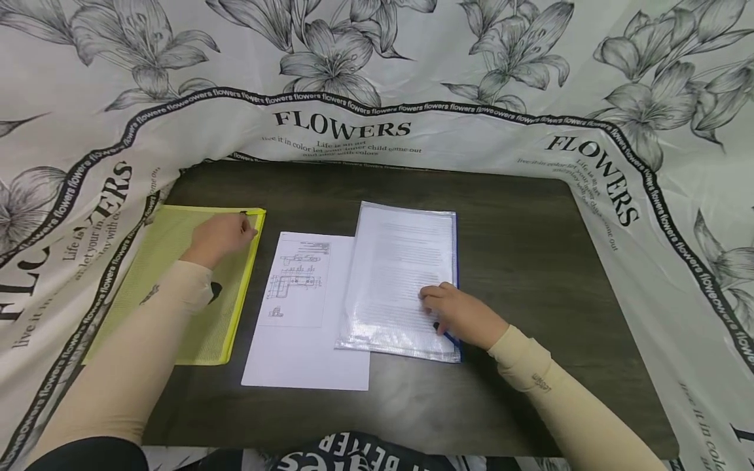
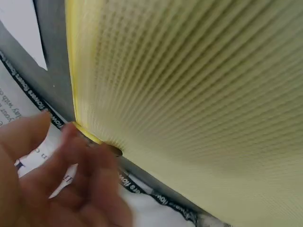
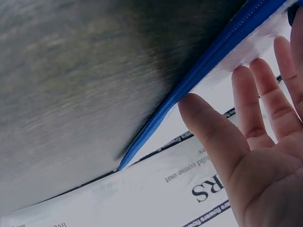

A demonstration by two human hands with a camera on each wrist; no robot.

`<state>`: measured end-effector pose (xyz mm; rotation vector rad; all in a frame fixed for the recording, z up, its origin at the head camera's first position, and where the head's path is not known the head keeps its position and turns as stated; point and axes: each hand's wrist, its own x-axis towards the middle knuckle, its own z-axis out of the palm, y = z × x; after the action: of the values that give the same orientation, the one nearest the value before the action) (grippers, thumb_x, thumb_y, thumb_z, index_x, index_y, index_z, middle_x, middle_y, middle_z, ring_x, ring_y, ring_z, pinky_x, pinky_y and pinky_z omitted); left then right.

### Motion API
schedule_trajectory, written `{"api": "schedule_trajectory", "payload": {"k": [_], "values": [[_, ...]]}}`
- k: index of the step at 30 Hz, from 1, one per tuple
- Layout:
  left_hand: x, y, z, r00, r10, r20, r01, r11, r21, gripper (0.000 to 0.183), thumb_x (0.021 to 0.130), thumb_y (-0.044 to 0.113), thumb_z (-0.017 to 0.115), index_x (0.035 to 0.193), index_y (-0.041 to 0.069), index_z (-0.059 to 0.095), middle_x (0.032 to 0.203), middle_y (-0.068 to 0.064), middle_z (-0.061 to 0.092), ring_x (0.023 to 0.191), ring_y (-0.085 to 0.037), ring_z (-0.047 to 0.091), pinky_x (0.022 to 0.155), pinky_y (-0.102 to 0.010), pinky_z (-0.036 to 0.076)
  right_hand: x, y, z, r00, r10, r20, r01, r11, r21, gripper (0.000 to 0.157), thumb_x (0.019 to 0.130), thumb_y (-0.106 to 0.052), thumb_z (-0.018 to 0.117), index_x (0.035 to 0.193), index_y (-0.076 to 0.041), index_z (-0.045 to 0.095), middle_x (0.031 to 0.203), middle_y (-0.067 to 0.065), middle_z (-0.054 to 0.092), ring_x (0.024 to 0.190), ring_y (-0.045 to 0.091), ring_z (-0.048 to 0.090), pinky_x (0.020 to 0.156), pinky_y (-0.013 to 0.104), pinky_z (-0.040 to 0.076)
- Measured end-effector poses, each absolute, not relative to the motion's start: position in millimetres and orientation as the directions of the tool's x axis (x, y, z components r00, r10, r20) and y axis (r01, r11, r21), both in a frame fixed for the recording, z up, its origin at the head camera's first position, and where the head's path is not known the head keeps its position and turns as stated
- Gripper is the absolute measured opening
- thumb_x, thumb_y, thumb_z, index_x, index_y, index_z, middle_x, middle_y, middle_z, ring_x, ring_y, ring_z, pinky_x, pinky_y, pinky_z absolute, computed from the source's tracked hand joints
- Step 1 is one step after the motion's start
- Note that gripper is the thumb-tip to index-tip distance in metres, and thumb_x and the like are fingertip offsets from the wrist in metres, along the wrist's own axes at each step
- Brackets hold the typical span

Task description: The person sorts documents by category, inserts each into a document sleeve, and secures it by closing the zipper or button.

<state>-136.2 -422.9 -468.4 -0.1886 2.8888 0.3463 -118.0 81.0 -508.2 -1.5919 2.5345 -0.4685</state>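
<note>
A yellow mesh zip folder (image 1: 200, 327) lies at the left of the dark table. My left hand (image 1: 220, 237) is at its far right corner, fingers bent. The left wrist view shows the fingertips (image 2: 71, 132) against the yellow edge, with the thumb apart from them. Clear with a blue zip edge, a second folder (image 1: 400, 261) holds printed sheets and lies right of centre. My right hand (image 1: 462, 315) rests on its right side, fingers fairly straight. Close up, the right thumb (image 3: 194, 106) touches the blue zip (image 3: 189, 78).
Between the folders lies a white sheet with a technical drawing (image 1: 300, 294), its right side under the clear folder. Flower-print cloth (image 1: 353, 140) surrounds the dark wooden table (image 1: 530, 248) at the back and sides.
</note>
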Motion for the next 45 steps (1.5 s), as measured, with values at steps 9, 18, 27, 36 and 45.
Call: {"api": "schedule_trajectory", "payload": {"k": [9, 18, 27, 36, 45], "values": [[-121, -413, -484, -0.899, -0.087, -0.429, -0.142, 0.985, 0.098, 0.058, 0.099, 0.054, 0.052, 0.105, -0.002, 0.066, 0.081, -0.012, 0.060, 0.072, -0.026, 0.054, 0.060, -0.042, 0.045, -115, 95, -513, -0.495, -0.868, 0.032, -0.821, 0.455, -0.346, 0.044, 0.070, 0.009, 0.086, 0.108, -0.004, 0.070, 0.127, 0.009, 0.063, 0.104, 0.023, 0.055, 0.083, 0.034, 0.052], [-114, -404, -487, -0.896, -0.065, -0.439, -0.138, 0.981, 0.137, 0.044, 0.097, 0.041, 0.054, 0.094, -0.001, 0.063, 0.075, -0.011, 0.056, 0.067, -0.026, 0.053, 0.057, -0.039, 0.043, -113, 99, -514, -0.507, -0.862, 0.027, -0.816, 0.470, -0.335, 0.041, 0.070, 0.006, 0.088, 0.105, -0.004, 0.070, 0.127, 0.010, 0.064, 0.110, 0.024, 0.057, 0.088, 0.036, 0.052], [-107, -400, -482, -0.906, -0.070, -0.417, -0.144, 0.978, 0.149, 0.022, 0.091, 0.016, 0.055, 0.073, 0.005, 0.056, 0.066, -0.009, 0.051, 0.059, -0.023, 0.049, 0.053, -0.035, 0.039, -112, 96, -515, -0.510, -0.860, -0.001, -0.803, 0.477, -0.357, 0.040, 0.072, 0.003, 0.089, 0.107, -0.004, 0.070, 0.132, 0.012, 0.063, 0.114, 0.026, 0.057, 0.092, 0.038, 0.053], [-93, -398, -472, -0.961, -0.122, -0.247, -0.159, 0.978, 0.134, 0.013, 0.096, -0.003, 0.052, 0.099, -0.013, 0.059, 0.080, -0.024, 0.062, 0.065, -0.033, 0.058, 0.055, -0.045, 0.050, -110, 88, -510, -0.506, -0.862, -0.009, -0.803, 0.475, -0.361, 0.038, 0.074, 0.001, 0.089, 0.107, -0.003, 0.070, 0.131, 0.012, 0.063, 0.112, 0.025, 0.057, 0.093, 0.038, 0.052], [-82, -417, -467, -0.986, -0.144, -0.088, -0.161, 0.960, 0.228, 0.022, 0.093, -0.007, 0.049, 0.110, -0.022, 0.050, 0.079, -0.034, 0.059, 0.065, -0.042, 0.060, 0.056, -0.052, 0.050, -114, 79, -508, -0.510, -0.860, -0.028, -0.799, 0.485, -0.354, 0.039, 0.076, -0.003, 0.089, 0.110, -0.004, 0.071, 0.132, 0.011, 0.063, 0.115, 0.026, 0.058, 0.098, 0.038, 0.051]]}}
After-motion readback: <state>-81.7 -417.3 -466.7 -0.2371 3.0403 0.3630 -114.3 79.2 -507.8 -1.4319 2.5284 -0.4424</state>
